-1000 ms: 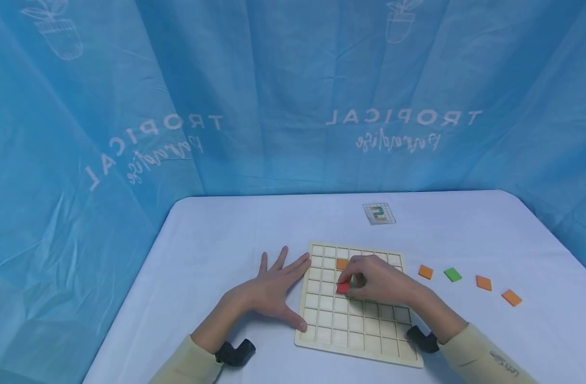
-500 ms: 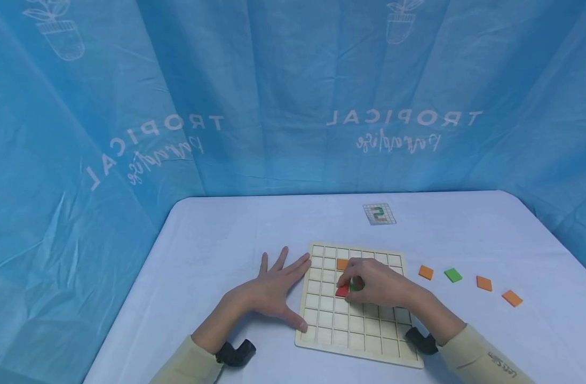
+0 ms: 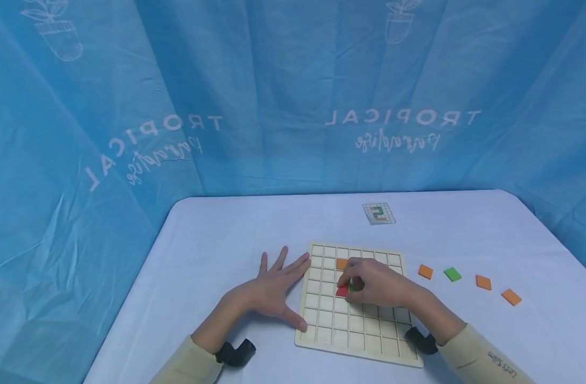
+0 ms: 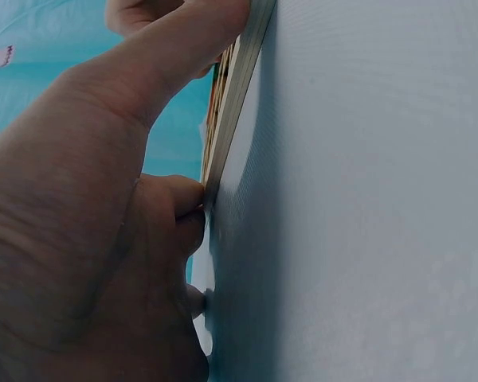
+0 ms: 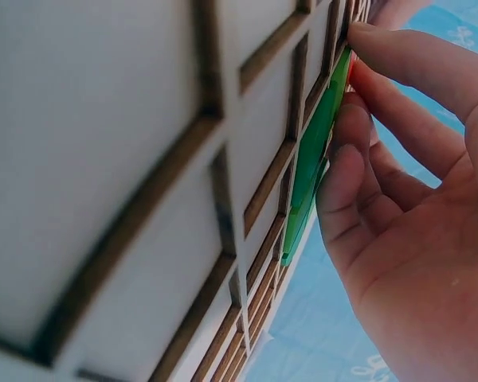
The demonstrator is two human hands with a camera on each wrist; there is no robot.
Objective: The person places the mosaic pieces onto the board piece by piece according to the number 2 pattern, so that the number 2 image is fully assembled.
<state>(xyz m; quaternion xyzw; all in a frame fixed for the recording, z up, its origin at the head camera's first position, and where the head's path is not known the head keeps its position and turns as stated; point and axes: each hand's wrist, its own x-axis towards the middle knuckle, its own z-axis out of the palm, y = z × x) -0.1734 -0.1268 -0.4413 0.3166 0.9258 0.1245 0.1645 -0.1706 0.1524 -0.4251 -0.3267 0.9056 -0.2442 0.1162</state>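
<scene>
A pale wooden grid board (image 3: 341, 322) lies on the table. My left hand (image 3: 272, 290) is spread at its left side, with thumb and fingertips touching the edge; the left wrist view shows that hand (image 4: 88, 207) close against the board's side. Over the middle of the grid, my right hand (image 3: 381, 282) pinches a red square tile (image 3: 342, 291) between thumb and finger, at a cell. Only a sliver of red shows in the right wrist view. Green tiles (image 5: 312, 155) sit in cells under the right hand, partly covered by it. An orange tile (image 3: 341, 264) occupies a cell farther back.
Right of the board, loose tiles lie in a row: an orange tile (image 3: 425, 272), a green tile (image 3: 452, 274) and two more orange ones. Behind the board is a small pattern card (image 3: 379, 214). A blue curtain (image 3: 293, 96) hangs behind the white table (image 3: 235, 229).
Over the first half second, my right hand shifted slightly toward the near side and the red tile settled a little lower at its cell. Since then both hands have stayed almost still.
</scene>
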